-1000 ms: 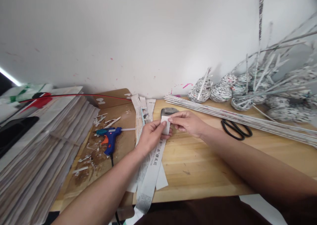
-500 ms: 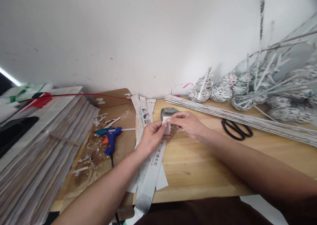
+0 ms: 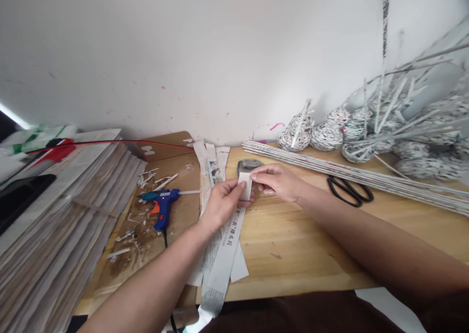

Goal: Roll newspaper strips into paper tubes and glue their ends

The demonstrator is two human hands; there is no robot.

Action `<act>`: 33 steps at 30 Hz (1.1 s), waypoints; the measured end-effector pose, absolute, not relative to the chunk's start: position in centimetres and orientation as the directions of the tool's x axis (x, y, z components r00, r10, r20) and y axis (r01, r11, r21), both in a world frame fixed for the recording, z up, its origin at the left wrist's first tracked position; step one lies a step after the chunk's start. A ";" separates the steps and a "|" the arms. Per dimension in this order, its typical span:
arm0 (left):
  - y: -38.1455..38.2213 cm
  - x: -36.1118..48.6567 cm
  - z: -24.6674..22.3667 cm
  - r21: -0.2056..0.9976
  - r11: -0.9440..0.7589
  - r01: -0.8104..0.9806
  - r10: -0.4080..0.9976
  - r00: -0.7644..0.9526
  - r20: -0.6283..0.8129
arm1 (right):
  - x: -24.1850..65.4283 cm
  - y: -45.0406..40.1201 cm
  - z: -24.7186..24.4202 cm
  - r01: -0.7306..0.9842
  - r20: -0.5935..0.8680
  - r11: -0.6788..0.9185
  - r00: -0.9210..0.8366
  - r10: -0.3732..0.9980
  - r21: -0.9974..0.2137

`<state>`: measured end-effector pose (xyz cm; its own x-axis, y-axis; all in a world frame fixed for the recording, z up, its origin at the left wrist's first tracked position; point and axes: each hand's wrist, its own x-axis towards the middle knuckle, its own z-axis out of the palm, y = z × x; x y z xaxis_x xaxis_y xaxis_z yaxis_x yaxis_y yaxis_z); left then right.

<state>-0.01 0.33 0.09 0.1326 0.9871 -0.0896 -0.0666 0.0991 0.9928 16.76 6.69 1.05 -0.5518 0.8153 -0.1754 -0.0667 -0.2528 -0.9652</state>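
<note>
Fingers closed, left hand (image 3: 225, 200) and right hand (image 3: 277, 180) pinch a white paper strip (image 3: 245, 186) mid-frame over a pale wooden table (image 3: 293, 245); a pink-flecked white wall (image 3: 220, 54) spans the top.

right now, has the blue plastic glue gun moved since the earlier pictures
No, the blue glue gun lies in the same spot on the brown cardboard sheet.

- Desk (image 3: 293, 264): pale wood, smooth, faintly glossy
- White piece (image 3: 244, 185): matt, paper-like
- Strip (image 3: 222, 260), over the desk's near edge: matt printed paper
- Glue gun (image 3: 165, 207): smooth plastic
- Cardboard (image 3: 146, 247): brown, stained, matt
- Sticks (image 3: 322, 167): matt paper
- Woven forms (image 3: 328, 135), far right corner: rough, ridged paper
</note>
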 end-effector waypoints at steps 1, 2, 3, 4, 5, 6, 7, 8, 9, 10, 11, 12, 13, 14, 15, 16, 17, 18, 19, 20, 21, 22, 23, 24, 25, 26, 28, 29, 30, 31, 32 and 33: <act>0.3 0.0 0.0 0.992 0.105 -0.072 0.987 0.128 -0.095 | 16.7 6.7 1.0 -0.075 -0.177 -0.255 -0.537 0.825 -0.964; 0.3 0.0 0.0 0.991 0.111 -0.077 0.987 0.123 -0.101 | 16.6 6.6 0.9 -0.083 -0.180 -0.258 -0.518 0.836 -0.963; 0.4 0.0 -0.1 0.990 0.116 -0.080 0.987 0.119 -0.106 | 16.4 6.6 0.8 -0.091 -0.182 -0.260 -0.498 0.848 -0.961; 0.4 0.0 -0.2 0.990 0.118 -0.081 0.987 0.118 -0.108 | 16.3 6.6 0.8 -0.098 -0.184 -0.261 -0.479 0.858 -0.960; 0.4 0.0 -0.2 0.990 0.117 -0.079 0.987 0.121 -0.107 | 16.2 6.6 0.7 -0.104 -0.185 -0.260 -0.462 0.867 -0.960; 0.4 0.0 -0.2 0.991 0.113 -0.076 0.987 0.124 -0.103 | 16.1 6.5 0.6 -0.107 -0.186 -0.259 -0.448 0.875 -0.960; 0.3 0.0 -0.2 0.991 0.109 -0.071 0.987 0.128 -0.099 | 16.0 6.5 0.6 -0.108 -0.188 -0.259 -0.436 0.880 -0.960; 0.3 0.0 -0.2 0.992 0.104 -0.067 0.987 0.131 -0.095 | 16.0 6.5 0.5 -0.108 -0.191 -0.259 -0.426 0.884 -0.960; 0.3 0.0 -0.2 0.993 0.102 -0.063 0.987 0.132 -0.093 | 15.9 6.5 0.5 -0.108 -0.194 -0.261 -0.419 0.887 -0.959; 0.2 0.1 -0.1 0.993 0.102 -0.060 0.987 0.131 -0.093 | 15.9 6.5 0.5 -0.110 -0.197 -0.263 -0.413 0.889 -0.959; 0.2 0.1 0.0 0.993 0.103 -0.056 0.987 0.133 -0.095 | 15.8 6.5 0.4 -0.111 -0.199 -0.265 -0.408 0.891 -0.958; 0.2 0.1 0.1 0.993 0.103 -0.050 0.986 0.135 -0.096 | 15.8 6.5 0.4 -0.113 -0.201 -0.267 -0.403 0.893 -0.957; 0.1 0.1 0.1 0.994 0.104 -0.042 0.986 0.137 -0.097 | 15.8 6.4 0.4 -0.115 -0.202 -0.267 -0.397 0.895 -0.957; 0.1 0.1 0.2 0.994 0.103 -0.033 0.985 0.140 -0.097 | 15.7 6.4 0.4 -0.117 -0.202 -0.266 -0.392 0.898 -0.957; 0.2 0.1 0.1 0.995 0.097 -0.025 0.985 0.144 -0.093 | 15.7 6.4 0.4 -0.118 -0.200 -0.263 -0.387 0.900 -0.957; 0.2 0.1 0.0 0.996 0.089 -0.019 0.985 0.151 -0.086 | 15.7 6.3 0.4 -0.119 -0.197 -0.259 -0.380 0.904 -0.959; 0.2 0.1 -0.1 0.997 0.080 -0.012 0.985 0.156 -0.077 | 15.6 6.2 0.5 -0.120 -0.193 -0.253 -0.374 0.907 -0.960; 0.3 0.0 -0.3 0.998 0.069 -0.003 0.985 0.161 -0.067 | 15.6 6.1 0.6 -0.120 -0.189 -0.248 -0.366 0.911 -0.961; 0.3 0.0 -0.4 0.998 0.056 0.009 0.984 0.166 -0.057 | 15.5 6.0 0.7 -0.119 -0.188 -0.244 -0.358 0.915 -0.962; 0.3 -0.1 -0.6 0.999 0.044 0.025 0.984 0.170 -0.047 | 15.4 5.9 0.8 -0.119 -0.189 -0.243 -0.349 0.918 -0.963; 0.3 -0.1 -0.8 0.999 0.032 0.044 0.985 0.171 -0.039 | 15.4 5.7 0.9 -0.120 -0.190 -0.243 -0.341 0.921 -0.963; 0.3 -0.2 -0.9 0.998 0.021 0.064 0.985 0.169 -0.031 | 15.3 5.5 1.0 -0.122 -0.193 -0.245 -0.336 0.922 -0.962; 0.3 -0.2 -0.9 0.997 0.010 0.082 0.986 0.166 -0.024 | 15.2 5.4 1.1 -0.124 -0.194 -0.247 -0.334 0.923 -0.961; 0.2 -0.2 -0.9 0.995 0.002 0.097 0.986 0.163 -0.018 | 15.2 5.3 1.2 -0.126 -0.195 -0.248 -0.332 0.923 -0.961; 0.2 -0.2 -0.8 0.994 -0.002 0.107 0.987 0.158 -0.015 | 15.1 5.2 1.3 -0.128 -0.192 -0.246 -0.335 0.923 -0.961; 0.1 -0.1 -0.7 0.994 -0.003 0.109 0.988 0.154 -0.014 | 15.1 5.1 1.3 -0.127 -0.185 -0.240 -0.342 0.921 -0.962; 0.0 0.0 -0.5 0.996 0.009 0.085 0.989 0.147 -0.021 | 15.2 5.1 1.2 -0.117 -0.156 -0.213 -0.370 0.916 -0.970; 0.0 0.1 -0.4 0.998 0.017 0.064 0.990 0.142 -0.026 | 15.2 5.1 1.1 -0.107 -0.135 -0.190 -0.387 0.912 -0.976; 0.0 0.2 -0.3 0.999 0.026 0.043 0.991 0.133 -0.032 | 15.3 5.2 1.0 -0.093 -0.113 -0.164 -0.405 0.907 -0.982; 0.0 0.2 -0.2 0.999 0.036 0.026 0.992 0.123 -0.039 | 15.5 5.3 1.0 -0.076 -0.092 -0.136 -0.420 0.903 -0.988; 0.0 0.3 -0.2 0.999 0.045 0.013 0.992 0.113 -0.046 | 15.6 5.4 0.9 -0.056 -0.075 -0.110 -0.430 0.900 -0.992; 0.1 0.3 -0.2 0.999 0.051 0.004 0.993 0.104 -0.051 | 15.7 5.5 0.9 -0.036 -0.064 -0.088 -0.434 0.899 -0.995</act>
<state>0.27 0.09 -0.21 0.1043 0.9932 -0.0513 0.0040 0.0512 0.9987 15.73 5.52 0.91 -0.4343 0.8985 -0.0639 -0.0360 -0.0882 -0.9955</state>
